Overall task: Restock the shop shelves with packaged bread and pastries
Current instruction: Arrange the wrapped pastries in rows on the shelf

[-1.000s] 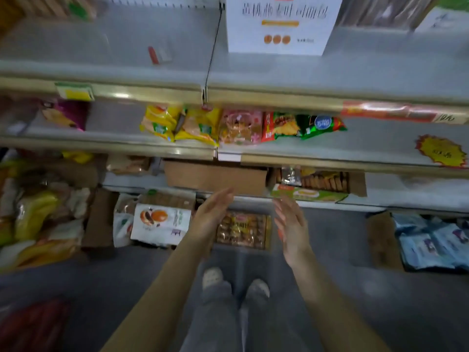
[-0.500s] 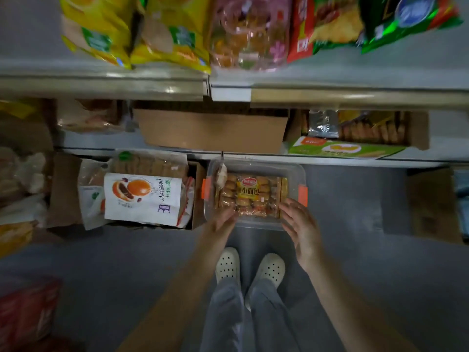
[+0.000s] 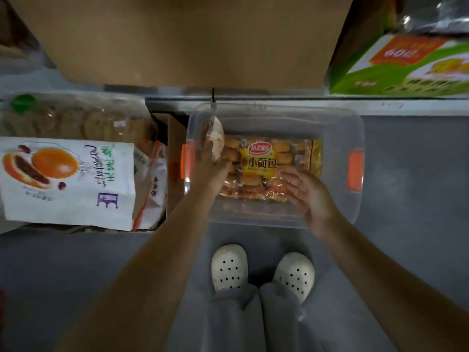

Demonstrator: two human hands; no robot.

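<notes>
Standing in white clogs (image 3: 229, 268), leaning over the clear bin (image 3: 340, 128) just ahead. Spreading the fingers of the right hand (image 3: 312, 196) loosely against the near edge of the bread pack (image 3: 258, 163) lying flat in that bin; laying the left hand (image 3: 212, 171) at its left end, grip impossible to tell. Facing a cardboard box (image 3: 190, 39) beyond.

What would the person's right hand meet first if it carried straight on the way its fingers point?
The right hand would likely meet the bag of small breads in the clear bin; its fingertips look almost on it, though depth is unclear.
</notes>
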